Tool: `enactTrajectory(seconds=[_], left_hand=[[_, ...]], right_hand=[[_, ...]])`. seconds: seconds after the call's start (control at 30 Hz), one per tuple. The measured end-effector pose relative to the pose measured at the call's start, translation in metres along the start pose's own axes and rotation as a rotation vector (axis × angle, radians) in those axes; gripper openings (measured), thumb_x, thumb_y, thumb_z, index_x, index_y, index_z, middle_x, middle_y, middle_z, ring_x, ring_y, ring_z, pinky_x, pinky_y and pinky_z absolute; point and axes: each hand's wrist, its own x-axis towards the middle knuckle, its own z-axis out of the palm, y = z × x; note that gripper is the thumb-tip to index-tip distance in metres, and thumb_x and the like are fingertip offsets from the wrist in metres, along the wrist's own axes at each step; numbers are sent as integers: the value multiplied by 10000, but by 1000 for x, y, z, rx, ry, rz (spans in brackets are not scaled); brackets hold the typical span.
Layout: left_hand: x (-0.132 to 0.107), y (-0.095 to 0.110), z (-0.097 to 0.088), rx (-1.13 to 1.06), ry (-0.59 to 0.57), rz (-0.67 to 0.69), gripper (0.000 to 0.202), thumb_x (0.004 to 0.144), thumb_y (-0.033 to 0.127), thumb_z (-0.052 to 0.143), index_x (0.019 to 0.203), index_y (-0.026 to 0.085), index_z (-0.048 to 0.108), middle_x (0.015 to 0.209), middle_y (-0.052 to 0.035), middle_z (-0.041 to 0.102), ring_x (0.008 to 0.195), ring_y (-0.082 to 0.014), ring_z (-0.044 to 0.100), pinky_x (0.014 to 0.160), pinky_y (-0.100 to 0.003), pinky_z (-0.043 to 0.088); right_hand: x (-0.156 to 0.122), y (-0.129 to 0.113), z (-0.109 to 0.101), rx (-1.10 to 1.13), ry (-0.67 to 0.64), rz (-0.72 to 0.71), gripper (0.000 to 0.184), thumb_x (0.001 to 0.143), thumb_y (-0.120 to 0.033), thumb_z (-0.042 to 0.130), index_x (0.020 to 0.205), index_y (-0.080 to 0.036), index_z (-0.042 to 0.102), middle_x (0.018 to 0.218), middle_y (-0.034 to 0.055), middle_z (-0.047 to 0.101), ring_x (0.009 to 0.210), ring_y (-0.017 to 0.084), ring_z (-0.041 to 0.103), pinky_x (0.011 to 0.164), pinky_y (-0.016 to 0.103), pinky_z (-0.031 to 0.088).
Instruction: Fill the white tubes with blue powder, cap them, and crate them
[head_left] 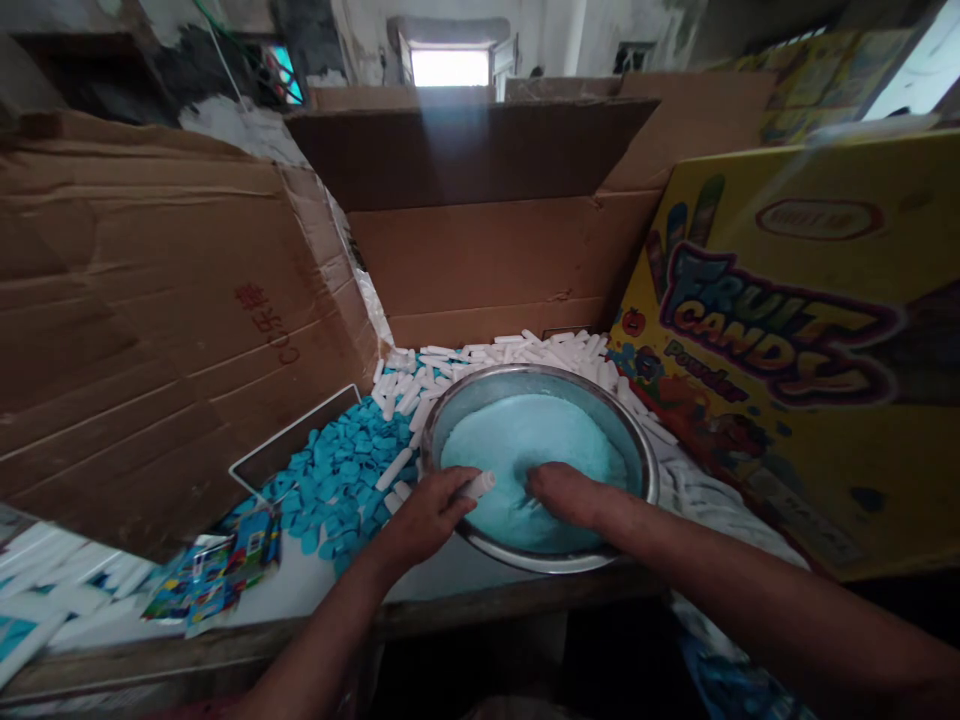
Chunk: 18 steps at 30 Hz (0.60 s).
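While the left hand (427,515) pinches a small white tube (478,485) between thumb and fingers right at the near rim, the right hand (570,495) lies in the pale blue powder (525,435), fingers drawn together and tips sunk in. Whether anything sits under that palm, I cannot tell. All of it sits in a steel bowl (646,455), which stands on the table with its near edge close to the wooden table edge (225,650).

Risks, as I judge them: the bowl is close to the table's front, so a heavy press from the right hand could tip it or slide it off. The tube's open end is at the rim, so powder could spill onto the heap of blue caps (337,480) beside it. A careless elbow could also scatter the loose white tubes (487,355) piled behind the bowl.

On the writing: the yellow box (810,340) on the right shouts "FRUIT CANDY" with "Powder" beneath it. The red oval logo above that is too blurred to read. The cardboard carton (187,330) on the left carries red print, turned sideways and not legible. Colourful sticker sheets (217,570) lie at the lower left, their print too small to make out.
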Motion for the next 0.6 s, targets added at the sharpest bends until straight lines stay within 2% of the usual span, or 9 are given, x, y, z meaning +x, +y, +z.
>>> enactTrajectory(seconds=[0.13,0.27,0.47,0.6], left_hand=[[-2,0,-1,-20,10,-27,333,741,248,517,1052,180,615,1066,-61,645,987,-218,558,916,-333,398],[2,4,1,-65,-8,-41,318,738,235,512,1028,172,626,1031,-58,652,963,-216,564,882,-317,413],[14,15,14,-100,-65,-32,324,726,226,509,1017,139,622,1014,-70,650,951,-222,567,844,-298,422],[19,17,21,-99,-98,-2,311,711,200,503,994,146,624,997,-61,651,944,-220,564,831,-291,416]], right_hand=[[-4,2,-11,-5,5,8,247,670,13,471,697,-143,661,729,86,674,662,188,611,584,255,419],[-14,8,-33,25,39,30,236,681,-16,495,740,-162,670,768,65,666,703,185,615,588,239,412],[-31,16,-68,291,253,12,276,717,-26,507,867,-195,666,841,28,635,761,142,607,681,225,433],[-33,15,-77,233,331,-46,256,733,-37,520,875,-191,666,838,41,621,758,150,597,681,241,442]])
